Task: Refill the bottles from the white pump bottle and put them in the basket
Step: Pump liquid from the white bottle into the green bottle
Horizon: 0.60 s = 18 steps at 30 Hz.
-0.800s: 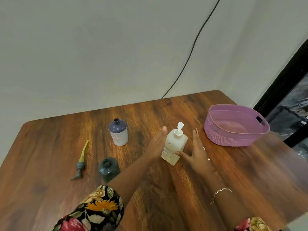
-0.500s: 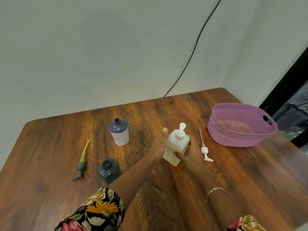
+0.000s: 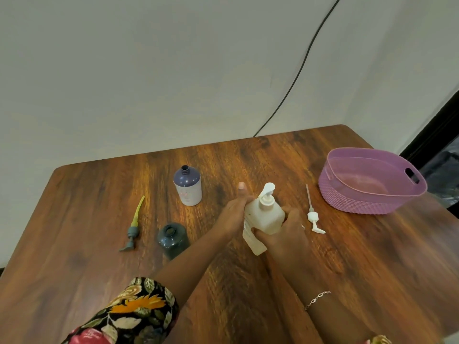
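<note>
The white pump bottle stands mid-table between both hands. My left hand lies against its left side, thumb pointing up. My right hand grips its right side, fingers curled round the body. A purple-topped bottle stands uncapped behind and to the left. A dark teal bottle stands uncapped nearer me on the left. The purple basket sits at the right with nothing in it.
A white pump head with its tube lies between the pump bottle and the basket. A grey pump head with a yellow-green tube lies at the left. A black cable runs down the wall behind the wooden table.
My right hand went from flat beside the pump bottle to curled round it. This uncovered the white pump head lying on the table. My left hand stayed against the bottle.
</note>
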Motion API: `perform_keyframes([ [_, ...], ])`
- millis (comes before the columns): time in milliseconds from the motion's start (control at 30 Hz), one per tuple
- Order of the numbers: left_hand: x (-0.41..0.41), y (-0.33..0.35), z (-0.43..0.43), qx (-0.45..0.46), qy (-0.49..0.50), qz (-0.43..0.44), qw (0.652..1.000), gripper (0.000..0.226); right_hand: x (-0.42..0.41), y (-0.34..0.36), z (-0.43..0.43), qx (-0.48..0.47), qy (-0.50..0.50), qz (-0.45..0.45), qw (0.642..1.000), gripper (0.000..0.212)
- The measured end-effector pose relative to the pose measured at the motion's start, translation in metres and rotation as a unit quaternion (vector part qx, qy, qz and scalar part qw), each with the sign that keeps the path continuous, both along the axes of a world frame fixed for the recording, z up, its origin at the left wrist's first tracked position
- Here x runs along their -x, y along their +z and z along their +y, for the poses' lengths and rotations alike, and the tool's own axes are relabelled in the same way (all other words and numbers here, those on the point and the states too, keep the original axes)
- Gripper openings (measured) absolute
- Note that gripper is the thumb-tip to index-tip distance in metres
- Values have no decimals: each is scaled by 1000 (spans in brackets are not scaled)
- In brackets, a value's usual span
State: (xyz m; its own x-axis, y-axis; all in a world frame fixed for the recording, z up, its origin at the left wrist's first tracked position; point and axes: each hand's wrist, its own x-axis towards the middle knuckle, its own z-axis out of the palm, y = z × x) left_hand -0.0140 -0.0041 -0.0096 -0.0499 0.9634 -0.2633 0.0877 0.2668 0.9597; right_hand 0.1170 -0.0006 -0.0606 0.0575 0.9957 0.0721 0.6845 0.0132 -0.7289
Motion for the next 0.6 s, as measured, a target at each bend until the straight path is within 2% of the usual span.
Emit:
perform_keyframes([
  [133,4,-3,-13,-4,10,-1,1000,62,14,1,-19,5,-37,10,999,75],
  [267,10,-12,-24,12,27,2,1000,78,23,0,-37,2,-55,24,998,76],
  [600,15,-24,-39,17,56,-16,998,72,33,-2,-57,-6,-49,-8,999,80],
])
